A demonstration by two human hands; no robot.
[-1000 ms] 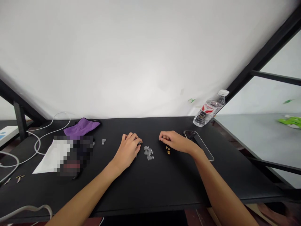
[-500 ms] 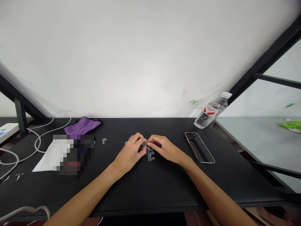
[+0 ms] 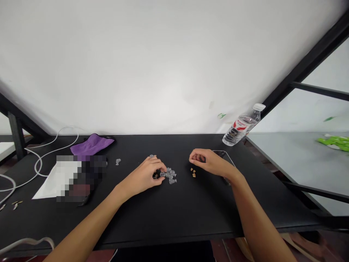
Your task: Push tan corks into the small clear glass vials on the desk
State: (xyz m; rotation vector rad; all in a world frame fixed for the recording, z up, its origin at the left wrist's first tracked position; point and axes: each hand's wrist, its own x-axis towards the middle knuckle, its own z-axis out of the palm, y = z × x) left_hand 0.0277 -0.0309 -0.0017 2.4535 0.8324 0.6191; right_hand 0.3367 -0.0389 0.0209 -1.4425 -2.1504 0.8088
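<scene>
Clear plastic pieces (image 3: 171,177) clustered mid-desk on black tabletop (image 3: 191,214) — left hand (image 3: 143,177) curled against them, possibly pinching one, view too poor to tell. Right hand (image 3: 207,162) loosely curled, nothing visible in it, just beside tan crumbs (image 3: 193,172) and partly over a phone (image 3: 224,154).

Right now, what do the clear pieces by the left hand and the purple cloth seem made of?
The clear pieces look like glossy transparent plastic, going by their shine, though glass can't be ruled out. The purple cloth looks like soft matte microfibre, since it lies in limp folds without sheen.
</scene>
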